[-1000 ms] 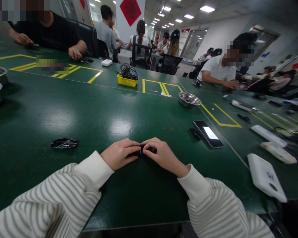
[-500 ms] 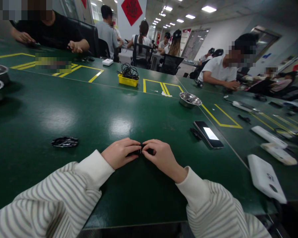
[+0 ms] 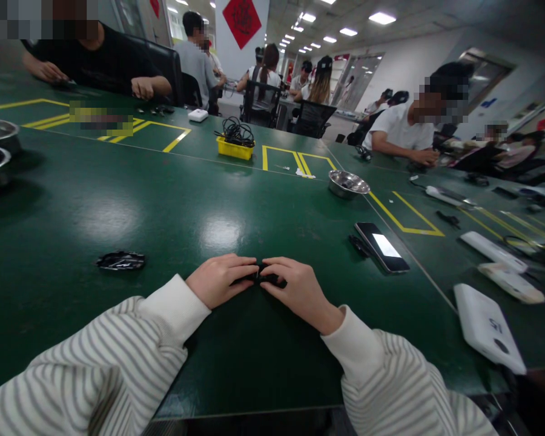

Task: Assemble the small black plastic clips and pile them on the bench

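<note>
a small dark object (image 3: 257, 278), mostly hidden, sits between the hands over the green table (image 3: 258, 369); the left hand (image 3: 220, 280) seems to pinch it; the right hand (image 3: 300, 292) curls at it, grip unclear; a black bundle (image 3: 120, 260) lies left, a phone (image 3: 381, 247) right.

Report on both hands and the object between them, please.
Left hand closed on small black object, mostly hidden. Right hand curled at it, grip unclear. Smartphone to the right, apart from both hands.

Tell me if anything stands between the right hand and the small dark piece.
Nothing visible does: the right hand is at the small dark piece, opposite the left hand. The phone lies off to the right.
</note>
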The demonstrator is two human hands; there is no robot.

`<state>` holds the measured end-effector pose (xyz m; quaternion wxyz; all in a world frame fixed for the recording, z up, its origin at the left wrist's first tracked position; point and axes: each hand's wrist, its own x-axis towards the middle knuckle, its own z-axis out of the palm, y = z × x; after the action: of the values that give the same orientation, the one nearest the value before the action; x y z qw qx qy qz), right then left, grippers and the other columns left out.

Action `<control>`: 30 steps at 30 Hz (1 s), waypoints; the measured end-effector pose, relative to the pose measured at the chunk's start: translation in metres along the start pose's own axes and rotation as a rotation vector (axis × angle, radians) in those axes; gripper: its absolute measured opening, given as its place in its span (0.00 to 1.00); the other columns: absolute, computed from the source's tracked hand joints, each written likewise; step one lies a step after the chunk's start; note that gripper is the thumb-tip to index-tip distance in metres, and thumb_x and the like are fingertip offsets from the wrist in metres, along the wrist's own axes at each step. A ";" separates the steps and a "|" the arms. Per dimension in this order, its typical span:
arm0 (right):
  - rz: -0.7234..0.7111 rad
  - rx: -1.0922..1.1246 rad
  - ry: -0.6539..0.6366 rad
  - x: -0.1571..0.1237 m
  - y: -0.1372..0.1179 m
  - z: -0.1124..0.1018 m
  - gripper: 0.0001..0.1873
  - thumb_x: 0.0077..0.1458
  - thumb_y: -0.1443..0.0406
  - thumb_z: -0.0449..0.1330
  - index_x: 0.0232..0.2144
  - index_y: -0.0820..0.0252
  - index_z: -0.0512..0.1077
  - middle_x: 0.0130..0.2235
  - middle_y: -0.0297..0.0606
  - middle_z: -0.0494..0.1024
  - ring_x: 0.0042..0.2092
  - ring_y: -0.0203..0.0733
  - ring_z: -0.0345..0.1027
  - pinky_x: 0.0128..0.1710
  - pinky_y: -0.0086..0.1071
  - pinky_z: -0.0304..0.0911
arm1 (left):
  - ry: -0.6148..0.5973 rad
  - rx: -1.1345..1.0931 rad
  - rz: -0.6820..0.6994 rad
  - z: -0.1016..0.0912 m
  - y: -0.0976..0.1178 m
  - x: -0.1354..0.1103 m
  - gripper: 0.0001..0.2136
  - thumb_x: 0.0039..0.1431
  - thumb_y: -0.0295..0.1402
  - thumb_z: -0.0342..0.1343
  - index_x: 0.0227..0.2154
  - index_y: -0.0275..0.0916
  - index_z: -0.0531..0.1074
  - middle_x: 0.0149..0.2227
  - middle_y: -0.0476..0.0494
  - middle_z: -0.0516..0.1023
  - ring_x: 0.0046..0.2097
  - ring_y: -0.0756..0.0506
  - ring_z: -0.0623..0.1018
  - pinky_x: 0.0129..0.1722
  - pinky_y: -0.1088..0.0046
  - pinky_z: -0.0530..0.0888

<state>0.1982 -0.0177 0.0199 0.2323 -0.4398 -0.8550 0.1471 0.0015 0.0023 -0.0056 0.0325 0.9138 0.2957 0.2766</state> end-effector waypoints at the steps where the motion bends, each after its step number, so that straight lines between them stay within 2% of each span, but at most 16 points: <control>1: 0.002 0.000 0.009 0.000 0.000 0.000 0.07 0.46 0.66 0.58 0.32 0.58 0.71 0.42 0.38 0.72 0.40 0.39 0.68 0.39 0.33 0.66 | 0.008 0.005 0.003 0.000 0.000 0.000 0.10 0.54 0.31 0.50 0.38 0.36 0.71 0.42 0.40 0.74 0.38 0.46 0.75 0.37 0.69 0.73; 8: -0.011 -0.019 0.066 -0.002 0.011 0.001 0.07 0.47 0.66 0.57 0.32 0.58 0.72 0.42 0.39 0.73 0.43 0.40 0.67 0.43 0.34 0.63 | -0.001 0.020 -0.023 0.007 0.001 0.008 0.10 0.55 0.31 0.50 0.39 0.36 0.71 0.42 0.40 0.73 0.39 0.46 0.74 0.38 0.68 0.73; 15: 0.017 -0.063 0.140 -0.019 0.038 -0.015 0.07 0.46 0.68 0.57 0.31 0.59 0.72 0.41 0.40 0.74 0.43 0.41 0.67 0.44 0.37 0.63 | -0.034 0.047 -0.045 0.034 0.022 0.043 0.11 0.55 0.29 0.49 0.41 0.36 0.70 0.43 0.40 0.72 0.41 0.44 0.72 0.40 0.67 0.72; 20: 0.208 -0.024 0.167 -0.038 0.055 -0.034 0.08 0.45 0.66 0.58 0.31 0.60 0.68 0.41 0.40 0.73 0.29 0.36 0.68 0.31 0.33 0.66 | -0.070 0.077 -0.042 0.053 0.048 0.076 0.14 0.54 0.26 0.48 0.44 0.37 0.67 0.44 0.39 0.69 0.41 0.44 0.70 0.40 0.66 0.71; 22: 0.265 0.002 0.167 -0.044 0.062 -0.040 0.08 0.44 0.65 0.58 0.31 0.60 0.66 0.41 0.38 0.73 0.26 0.34 0.66 0.29 0.32 0.66 | -0.069 0.081 -0.032 0.057 0.054 0.084 0.15 0.54 0.26 0.48 0.45 0.38 0.66 0.46 0.38 0.67 0.41 0.44 0.69 0.40 0.64 0.70; 26: 0.265 -0.031 0.180 -0.050 0.078 -0.049 0.09 0.44 0.62 0.58 0.30 0.60 0.64 0.40 0.39 0.73 0.27 0.35 0.65 0.30 0.33 0.64 | -0.063 0.084 -0.035 0.055 0.053 0.082 0.18 0.53 0.27 0.49 0.48 0.40 0.63 0.52 0.36 0.61 0.45 0.42 0.66 0.41 0.62 0.69; 30: 0.321 -0.205 0.281 -0.056 0.102 -0.058 0.13 0.43 0.58 0.58 0.32 0.60 0.67 0.38 0.41 0.72 0.27 0.37 0.63 0.28 0.34 0.62 | -0.047 0.126 -0.100 0.037 0.036 0.056 0.23 0.51 0.31 0.53 0.51 0.39 0.59 0.54 0.35 0.59 0.50 0.39 0.62 0.45 0.57 0.65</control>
<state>0.3270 -0.0031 0.0080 0.2768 -0.6073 -0.7440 0.0320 0.0773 0.0081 -0.0016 -0.0043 0.9043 0.3571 0.2340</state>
